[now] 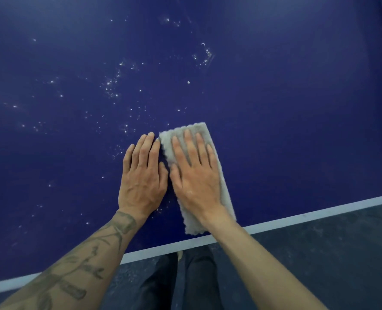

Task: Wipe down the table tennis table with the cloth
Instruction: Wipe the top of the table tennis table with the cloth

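The right hand (pixel 194 175) pressed the cloth (pixel 225 195) flat, fingers straight, near the front edge of the bench (pixel 297 108); the left hand (pixel 142 175) lay flat just beside it, holding nothing. Specks (pixel 111 88) dotted the surface beyond (wet or dry, unclear). Unpinched, the cloth could bunch or slip under a hard push, smearing them.

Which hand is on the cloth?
The right hand, flat on the cloth; the left hand rests on the bare table beside it.

Games room, blue table tennis table (pixel 275 108), white edge line (pixel 297 217), dark floor (pixel 330 253)
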`<action>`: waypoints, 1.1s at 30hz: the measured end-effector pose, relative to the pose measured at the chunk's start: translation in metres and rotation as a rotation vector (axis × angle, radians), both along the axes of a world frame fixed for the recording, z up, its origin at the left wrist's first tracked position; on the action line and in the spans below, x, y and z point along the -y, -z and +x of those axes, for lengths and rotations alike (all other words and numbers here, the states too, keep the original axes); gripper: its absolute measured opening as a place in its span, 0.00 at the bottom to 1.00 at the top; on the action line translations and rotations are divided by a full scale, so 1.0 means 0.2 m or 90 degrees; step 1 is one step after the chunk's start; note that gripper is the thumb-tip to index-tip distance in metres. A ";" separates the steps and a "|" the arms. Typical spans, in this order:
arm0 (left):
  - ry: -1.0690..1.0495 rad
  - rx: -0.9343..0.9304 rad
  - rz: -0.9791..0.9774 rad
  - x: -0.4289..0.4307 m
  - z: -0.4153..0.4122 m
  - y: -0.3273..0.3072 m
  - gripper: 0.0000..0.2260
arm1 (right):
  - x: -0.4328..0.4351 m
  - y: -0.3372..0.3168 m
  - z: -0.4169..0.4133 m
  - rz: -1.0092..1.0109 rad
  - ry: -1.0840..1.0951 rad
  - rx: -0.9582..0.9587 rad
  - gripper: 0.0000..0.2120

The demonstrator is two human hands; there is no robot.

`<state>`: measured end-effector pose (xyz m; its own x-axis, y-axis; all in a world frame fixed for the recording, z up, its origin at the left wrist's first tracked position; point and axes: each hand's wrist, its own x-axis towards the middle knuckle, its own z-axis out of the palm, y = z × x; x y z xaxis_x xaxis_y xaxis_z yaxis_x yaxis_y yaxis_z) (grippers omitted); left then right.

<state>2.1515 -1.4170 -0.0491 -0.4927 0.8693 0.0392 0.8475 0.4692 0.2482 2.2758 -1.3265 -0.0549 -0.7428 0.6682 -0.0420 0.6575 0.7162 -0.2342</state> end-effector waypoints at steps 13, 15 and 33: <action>-0.047 0.010 0.019 -0.09 -0.07 -0.05 0.23 | -0.33 -0.03 -0.28 0.003 0.044 0.009 0.31; -0.073 0.006 0.030 -0.15 -0.14 -0.07 0.23 | -0.29 -0.04 -0.18 -0.004 -0.041 0.008 0.30; -0.110 -0.005 0.005 -0.57 -0.52 -0.01 0.25 | -0.87 -0.04 -0.24 -0.004 0.064 0.068 0.31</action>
